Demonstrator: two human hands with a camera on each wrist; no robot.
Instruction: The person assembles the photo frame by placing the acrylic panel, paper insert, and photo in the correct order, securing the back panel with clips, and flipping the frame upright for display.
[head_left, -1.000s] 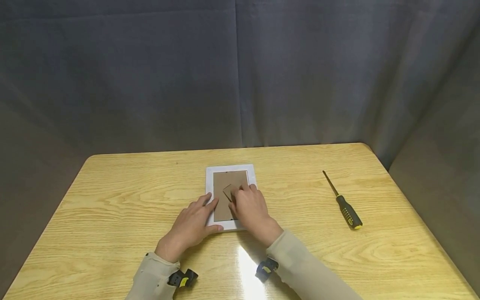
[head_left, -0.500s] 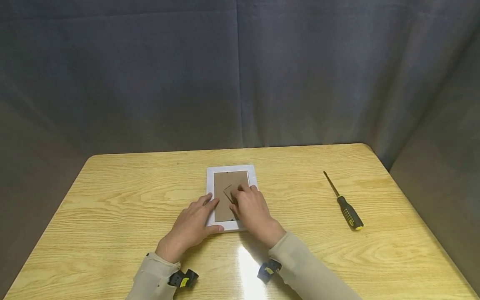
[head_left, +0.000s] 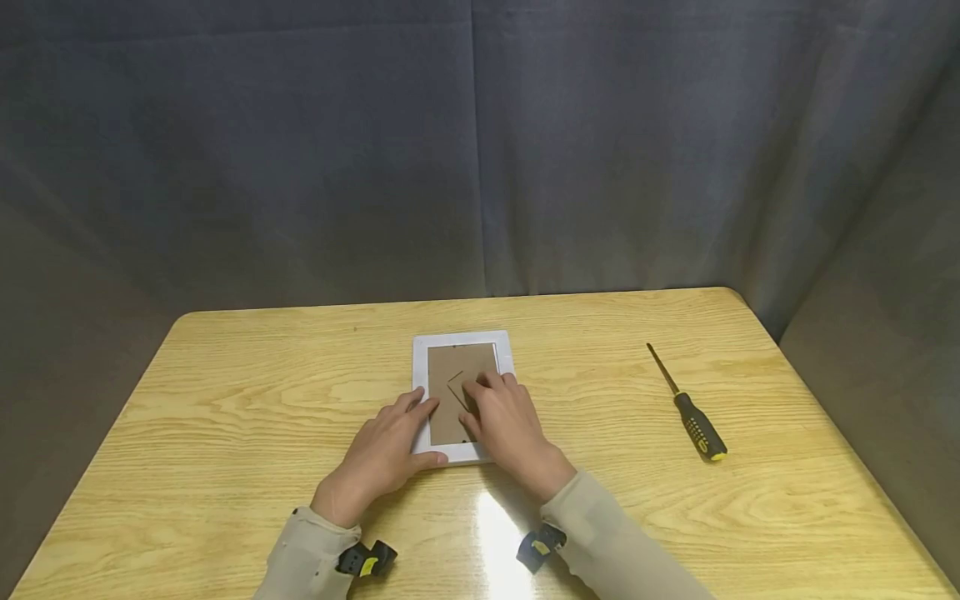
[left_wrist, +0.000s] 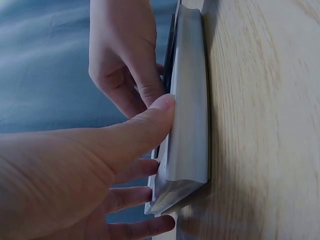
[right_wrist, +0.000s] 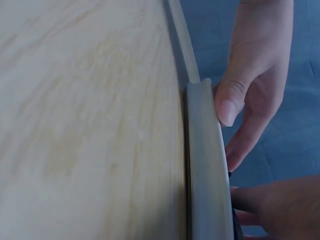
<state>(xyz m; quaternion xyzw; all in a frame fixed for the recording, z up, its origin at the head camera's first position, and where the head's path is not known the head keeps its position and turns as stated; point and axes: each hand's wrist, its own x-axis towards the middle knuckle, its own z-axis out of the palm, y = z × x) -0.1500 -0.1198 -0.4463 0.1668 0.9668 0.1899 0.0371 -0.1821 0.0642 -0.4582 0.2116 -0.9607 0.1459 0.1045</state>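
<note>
A white picture frame (head_left: 459, 338) lies face down on the table, its brown backing board (head_left: 442, 358) showing. Thin dark lines on the board mark the edges of what looks like a stand flap (head_left: 459, 392). My left hand (head_left: 382, 446) rests on the frame's near left corner with fingers spread along its left side. In the left wrist view the left thumb (left_wrist: 162, 107) touches the frame's side. Over the right part of the board, my right hand (head_left: 510, 425) has curled fingers beside the flap. Whether they pinch it is hidden.
On the right of the wooden table (head_left: 262, 367) lies a screwdriver (head_left: 697, 425) with a black and yellow handle, its shaft pointing away. Dark grey curtains (head_left: 337, 150) hang behind the table and at both sides.
Both hands stay almost in place on the frame. The right wrist and sleeve have shifted very slightly to the right and nearer. Frame and screwdriver lie as before.
</note>
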